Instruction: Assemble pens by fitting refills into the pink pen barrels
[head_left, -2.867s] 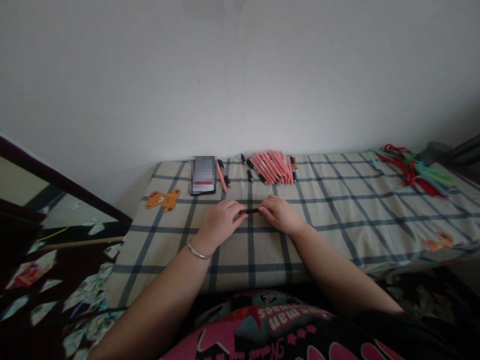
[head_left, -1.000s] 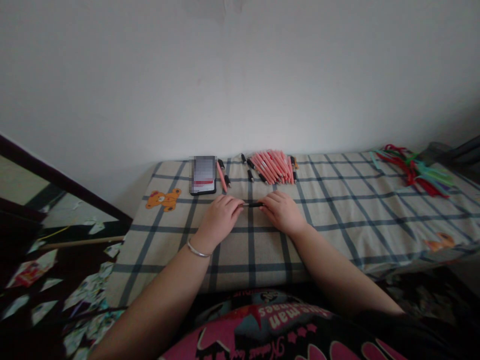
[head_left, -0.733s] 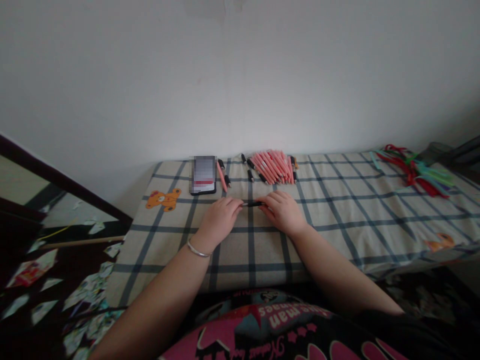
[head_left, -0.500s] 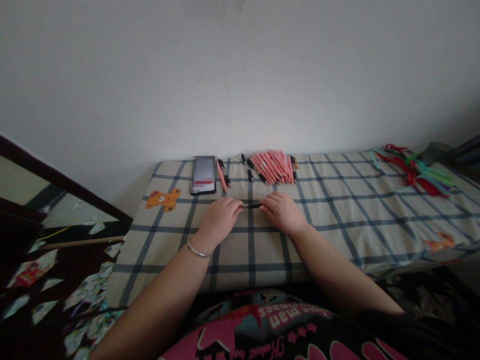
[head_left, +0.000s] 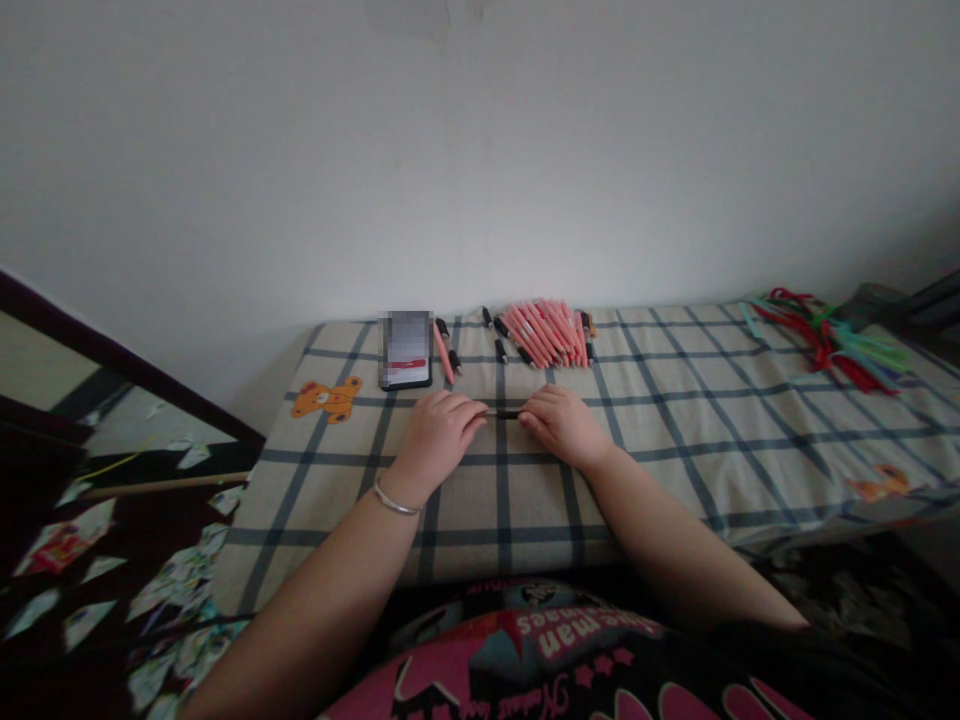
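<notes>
My left hand [head_left: 442, 432], with a silver bangle at its wrist, is closed on one end of a slim pen [head_left: 508, 415]. My right hand [head_left: 561, 425] pinches the other end. The stretch of pen between my fingers is black on the right and thin and greyish on the left; its ends are hidden. Just beyond my right hand lies a pile of pink pen barrels [head_left: 546, 333], with several short black pen parts [head_left: 501, 350] around it. Past my left hand, a single pink barrel [head_left: 444, 353] lies near black pen parts [head_left: 454, 362].
A phone [head_left: 407, 376] with a blurred screen lies at the back left. Red and green strips [head_left: 832, 340] are heaped at the far right of the checked tablecloth [head_left: 675, 440]. A wall rises behind the table. Scraps [head_left: 176, 575] litter the floor at left.
Hardly anything differs. Both hands keep their hold on the pen, with at most a very slight shift of the left fingers to the right.
</notes>
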